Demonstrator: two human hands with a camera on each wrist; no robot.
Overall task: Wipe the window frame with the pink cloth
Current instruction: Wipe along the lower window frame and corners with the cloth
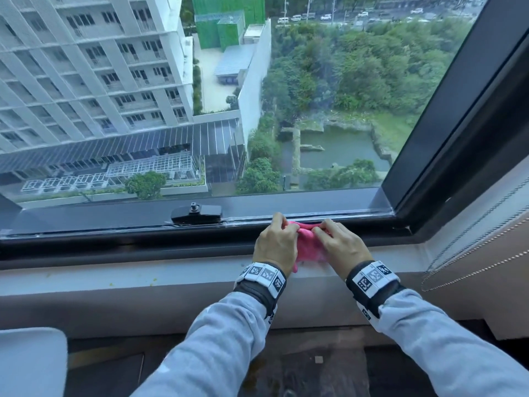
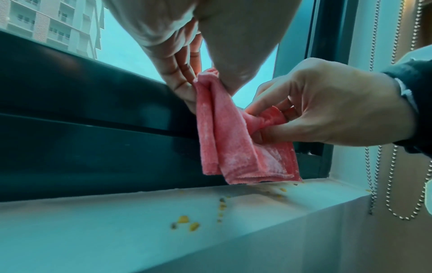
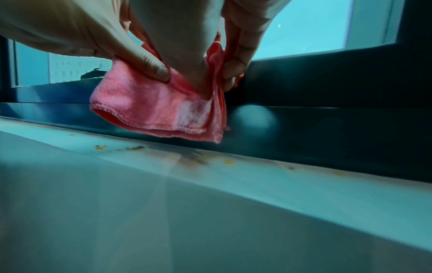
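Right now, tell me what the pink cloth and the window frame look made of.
Pink cloth: likely microfibre terry; fuzzy nap, stitched hem, soft folds, pale worn patches. Window frame: probably painted or coated metal; dark, smooth, faintly glossy, crisp straight edges. Plastic cannot be ruled out.

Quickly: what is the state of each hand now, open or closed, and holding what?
Left hand: closed, pinching the pink cloth.
Right hand: closed, pinching the same pink cloth.

Sill: I'm seeing a pale window sill (image 1: 143,275) running below the dark window frame (image 1: 114,247) | Lying on it: yellow crumbs (image 2: 187,222) are sitting scattered near the frame | Cloth: not resting on it.
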